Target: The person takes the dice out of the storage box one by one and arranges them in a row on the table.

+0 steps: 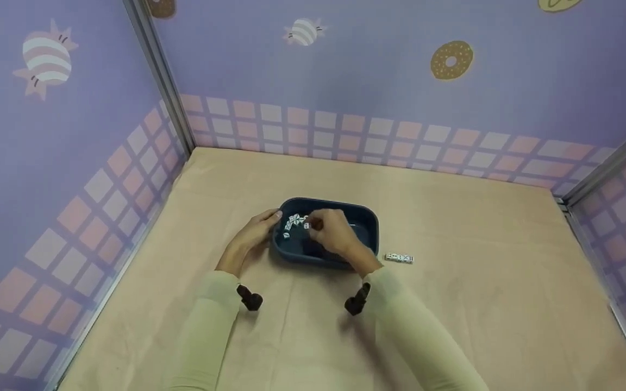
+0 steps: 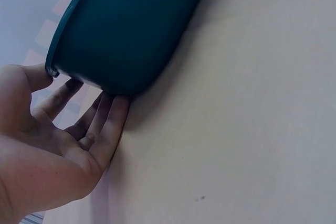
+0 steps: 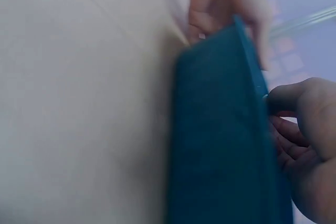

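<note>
A dark blue rectangular basin [image 1: 313, 259] with rounded corners stands on the table, and several small white dice [image 1: 291, 224] lie in its left part. At the basin's left end my left hand [image 1: 256, 231] holds it; in the left wrist view the thumb is at the rim and the fingers touch the outer wall. My right hand [image 1: 335, 231] reaches over the front rim into the basin and pinches a white die between thumb and fingers. In the right wrist view the basin wall [image 3: 220, 140] hides what those fingertips hold.
To the right of the basin a short row of white dice [image 1: 399, 258] lies on the beige cloth [image 1: 481, 282]. Patterned purple panels [image 1: 345, 65] surround the table at the back and both sides. A dark wrist mount [image 1: 357, 300] sticks out from the right sleeve.
</note>
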The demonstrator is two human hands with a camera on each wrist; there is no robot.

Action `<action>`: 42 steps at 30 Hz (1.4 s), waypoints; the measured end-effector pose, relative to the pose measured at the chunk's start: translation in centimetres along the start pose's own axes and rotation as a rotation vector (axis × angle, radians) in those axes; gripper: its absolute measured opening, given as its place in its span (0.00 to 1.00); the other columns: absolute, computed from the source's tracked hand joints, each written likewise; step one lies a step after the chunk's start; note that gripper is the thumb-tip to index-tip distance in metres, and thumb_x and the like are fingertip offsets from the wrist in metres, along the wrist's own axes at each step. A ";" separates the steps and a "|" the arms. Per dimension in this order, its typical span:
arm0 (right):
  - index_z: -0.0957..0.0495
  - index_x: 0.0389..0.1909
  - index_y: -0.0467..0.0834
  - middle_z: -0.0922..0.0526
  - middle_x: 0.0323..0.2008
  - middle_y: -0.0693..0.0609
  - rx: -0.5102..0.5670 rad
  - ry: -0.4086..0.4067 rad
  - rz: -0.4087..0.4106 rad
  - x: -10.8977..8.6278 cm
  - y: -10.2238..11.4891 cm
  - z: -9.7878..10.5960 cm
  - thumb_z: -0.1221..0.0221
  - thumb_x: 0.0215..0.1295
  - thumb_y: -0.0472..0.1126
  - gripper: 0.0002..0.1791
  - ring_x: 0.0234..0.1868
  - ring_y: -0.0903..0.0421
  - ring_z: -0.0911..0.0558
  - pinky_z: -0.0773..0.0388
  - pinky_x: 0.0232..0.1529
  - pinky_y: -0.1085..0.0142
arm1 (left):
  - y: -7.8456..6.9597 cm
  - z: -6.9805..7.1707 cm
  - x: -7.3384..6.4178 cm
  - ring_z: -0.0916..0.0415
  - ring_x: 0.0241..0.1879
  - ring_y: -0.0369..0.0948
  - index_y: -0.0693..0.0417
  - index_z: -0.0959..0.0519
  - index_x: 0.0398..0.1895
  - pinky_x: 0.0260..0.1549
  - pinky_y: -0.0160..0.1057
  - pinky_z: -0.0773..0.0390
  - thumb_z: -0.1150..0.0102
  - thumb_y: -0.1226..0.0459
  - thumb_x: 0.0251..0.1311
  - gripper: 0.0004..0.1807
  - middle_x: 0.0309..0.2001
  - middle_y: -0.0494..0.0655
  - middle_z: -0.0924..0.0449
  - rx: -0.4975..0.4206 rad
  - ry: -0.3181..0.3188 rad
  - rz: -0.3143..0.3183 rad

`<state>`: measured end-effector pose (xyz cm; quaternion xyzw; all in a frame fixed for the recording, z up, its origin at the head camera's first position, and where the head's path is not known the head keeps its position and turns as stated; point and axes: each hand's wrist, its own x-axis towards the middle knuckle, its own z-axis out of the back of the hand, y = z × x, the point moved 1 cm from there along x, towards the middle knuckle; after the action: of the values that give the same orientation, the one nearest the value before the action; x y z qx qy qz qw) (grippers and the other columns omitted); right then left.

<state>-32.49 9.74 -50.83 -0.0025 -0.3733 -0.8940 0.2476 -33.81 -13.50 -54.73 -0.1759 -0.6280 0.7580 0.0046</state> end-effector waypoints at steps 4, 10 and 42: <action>0.12 0.47 0.35 0.11 0.39 0.45 0.012 -0.046 0.067 -1.5 -0.8 3.2 0.33 0.68 0.29 0.09 0.39 0.53 0.13 0.13 0.42 0.59 | 0.2 0.1 0.0 0.33 0.75 0.57 0.53 0.37 0.83 0.72 0.57 0.32 0.55 0.48 0.84 0.32 0.78 0.59 0.35 0.003 0.005 0.007; 0.11 0.44 0.36 0.11 0.36 0.48 -0.039 -0.128 0.108 -5.0 -4.0 8.1 0.32 0.67 0.30 0.07 0.35 0.54 0.14 0.14 0.38 0.60 | 0.4 0.0 0.1 0.33 0.75 0.57 0.55 0.38 0.83 0.73 0.55 0.33 0.55 0.51 0.85 0.31 0.78 0.60 0.35 -0.024 0.028 0.000; 0.13 0.41 0.38 0.15 0.32 0.52 -0.125 0.075 -0.226 -15.8 -15.1 12.5 0.32 0.66 0.28 0.05 0.32 0.56 0.21 0.23 0.31 0.67 | 0.1 0.3 0.0 0.33 0.75 0.58 0.52 0.39 0.83 0.71 0.57 0.31 0.54 0.47 0.84 0.33 0.79 0.59 0.36 -0.030 0.049 -0.008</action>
<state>-27.62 34.06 -54.86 0.0576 -0.3052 -0.9372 0.1586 -33.84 -13.80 -54.81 -0.1918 -0.6398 0.7440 0.0204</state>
